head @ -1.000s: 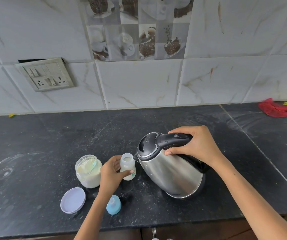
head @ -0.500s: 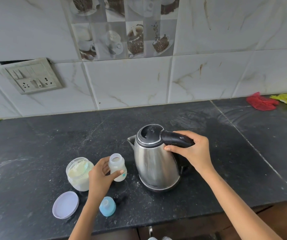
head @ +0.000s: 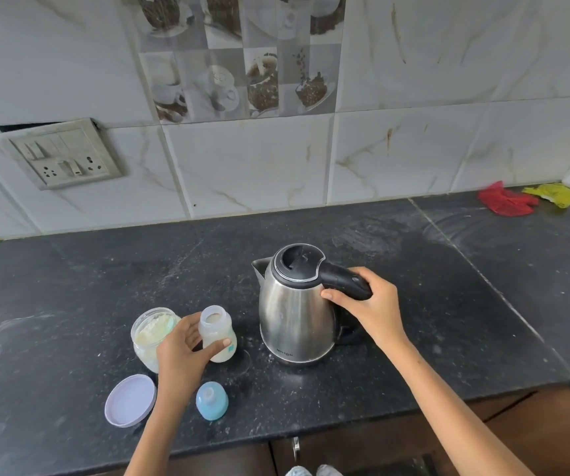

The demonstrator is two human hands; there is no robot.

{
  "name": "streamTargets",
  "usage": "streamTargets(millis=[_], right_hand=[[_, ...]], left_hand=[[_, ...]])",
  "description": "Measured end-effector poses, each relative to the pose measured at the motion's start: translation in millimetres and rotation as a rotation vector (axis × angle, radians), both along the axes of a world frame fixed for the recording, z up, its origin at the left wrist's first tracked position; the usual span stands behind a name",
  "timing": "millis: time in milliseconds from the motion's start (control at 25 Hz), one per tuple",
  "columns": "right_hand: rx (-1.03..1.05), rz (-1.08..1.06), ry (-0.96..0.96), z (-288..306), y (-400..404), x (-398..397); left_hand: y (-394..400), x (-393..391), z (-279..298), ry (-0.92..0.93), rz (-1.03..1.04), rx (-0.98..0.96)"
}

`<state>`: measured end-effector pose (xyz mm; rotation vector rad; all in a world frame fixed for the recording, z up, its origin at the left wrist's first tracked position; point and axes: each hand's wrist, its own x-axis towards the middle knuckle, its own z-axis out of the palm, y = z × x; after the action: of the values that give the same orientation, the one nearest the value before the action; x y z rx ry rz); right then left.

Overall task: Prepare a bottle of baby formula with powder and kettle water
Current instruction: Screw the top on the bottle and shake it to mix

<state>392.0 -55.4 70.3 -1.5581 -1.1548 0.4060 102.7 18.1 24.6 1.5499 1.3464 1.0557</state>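
Observation:
A small clear baby bottle (head: 215,329) stands uncapped on the black counter (head: 414,304), with milky liquid inside. My left hand (head: 182,352) is wrapped around its left side. A steel kettle (head: 293,310) with a black lid stands upright just right of the bottle, its spout pointing left. My right hand (head: 367,304) grips the kettle's black handle. An open glass jar of pale powder (head: 151,333) sits left of the bottle, partly hidden by my left hand. The blue bottle cap (head: 212,400) lies in front of the bottle.
The jar's white lid (head: 130,400) lies near the counter's front edge. A switch and socket plate (head: 60,156) is on the tiled wall at left. Red (head: 505,199) and yellow (head: 551,194) cloths lie in the back right corner. Cabinet doors run below the counter.
The kettle was tilted with its spout at the bottle's mouth; it has swung back upright and now rests on the counter. My left hand has stayed on the bottle.

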Motion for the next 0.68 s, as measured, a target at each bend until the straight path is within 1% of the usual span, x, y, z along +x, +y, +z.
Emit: streamTargets(millis=[40, 120, 160, 200, 240, 280, 320, 360, 400, 520, 640, 680], right_hand=[[-0.012, -0.022, -0.099, 1, -2, -1], [0.023, -0.131, -0.37, 2, -9, -6], [0.094, -0.204, -0.493, 4, -12, -12], [0.199, -0.258, -0.569, 7, -16, -23], [0.316, -0.269, -0.594, 9, -20, -37], [0.413, -0.235, -0.587, 9, -24, -54], [0.464, -0.164, -0.565, 5, -27, -72], [0.453, -0.08, -0.546, -2, -28, -89], [0.387, 0.006, -0.533, -14, -28, -108], [0.092, 0.193, -0.458, -57, -24, -153], [-0.162, 0.276, -0.297, -89, -20, -187], [-0.234, 0.3, -0.283, -96, -19, -195]], left_hand=[[-4, -1, 3, -0.005, 0.001, 0.004], [-14, -7, 11, -0.016, 0.013, 0.02], [-19, -10, 15, -0.017, 0.026, 0.03], [-25, -16, 18, -0.015, 0.043, 0.039], [-31, -24, 21, -0.017, 0.057, 0.045], [-36, -32, 24, -0.024, 0.063, 0.052], [-42, -40, 26, -0.027, 0.068, 0.058], [-46, -49, 28, -0.024, 0.074, 0.064], [-51, -58, 28, -0.013, 0.083, 0.068], [-59, -82, 24, 0.018, 0.096, 0.061], [-61, -100, 15, 0.034, 0.078, 0.025], [-61, -105, 11, 0.035, 0.066, 0.015]])
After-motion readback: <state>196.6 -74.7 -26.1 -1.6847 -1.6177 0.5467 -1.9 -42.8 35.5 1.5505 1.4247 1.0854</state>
